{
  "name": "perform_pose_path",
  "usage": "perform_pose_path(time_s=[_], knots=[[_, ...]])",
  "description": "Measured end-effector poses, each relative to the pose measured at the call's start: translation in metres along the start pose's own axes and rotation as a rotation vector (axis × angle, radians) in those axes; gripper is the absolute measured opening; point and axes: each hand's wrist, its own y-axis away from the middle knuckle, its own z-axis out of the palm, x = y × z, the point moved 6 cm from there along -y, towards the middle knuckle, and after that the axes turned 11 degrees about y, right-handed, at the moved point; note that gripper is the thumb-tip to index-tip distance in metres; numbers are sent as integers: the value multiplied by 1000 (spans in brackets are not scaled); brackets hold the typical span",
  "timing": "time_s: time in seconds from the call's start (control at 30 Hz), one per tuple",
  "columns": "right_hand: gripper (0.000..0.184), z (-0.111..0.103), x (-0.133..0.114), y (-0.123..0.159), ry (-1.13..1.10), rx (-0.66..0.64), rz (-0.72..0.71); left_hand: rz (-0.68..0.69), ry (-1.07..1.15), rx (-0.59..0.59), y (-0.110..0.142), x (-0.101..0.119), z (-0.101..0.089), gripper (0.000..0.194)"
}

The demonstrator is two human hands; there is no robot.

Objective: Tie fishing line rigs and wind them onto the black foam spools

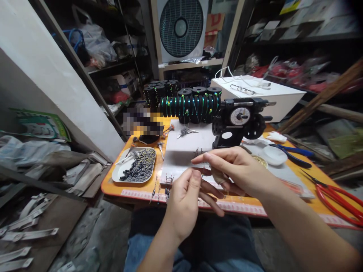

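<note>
My left hand (185,198) is raised over the near edge of the orange table (113,183), thumb and forefinger pinched on something too thin to name. My right hand (235,168) meets it from the right, its fingers partly curled and pinched at the same spot, just above a white foam pad (184,149). Small hooks or wire pieces stick up from the pad (168,181). Behind the hands stands a black hand-crank winding machine (241,121) with a round dial.
A white oval dish (137,166) of small black and yellow pieces lies at the left. Black spools (190,104) with green line stand in a row at the back. Blue-handled pliers (293,155), red scissors (338,202), a small white dish (273,155) and a white box (261,94) are on the right.
</note>
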Motion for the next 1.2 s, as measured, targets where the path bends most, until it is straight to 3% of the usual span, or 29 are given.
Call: perform_pose_path(time_s=[0.1,0.17,0.27,0.37,0.5,0.73,1.0,1.2], knots=[[41,4,1,-2,-82,-22,-1,27,-91,19,-1,4,0,33],[33,9,2,-5,-252,-73,-4,43,-108,16,-1,2,0,32],[32,19,7,-10,-561,-135,57,29,53,-38,1,-9,1,30],[39,24,14,-14,-703,-91,122,-7,296,-47,4,-22,0,32],[38,30,17,-17,-728,-41,138,-57,412,26,12,-33,-3,32],[39,24,16,-20,-727,36,92,-98,505,39,32,-40,0,34],[39,26,18,-20,-697,-27,84,-55,727,-8,43,-69,-1,32],[38,28,19,-20,-679,-24,88,-58,802,-29,51,-73,0,38]])
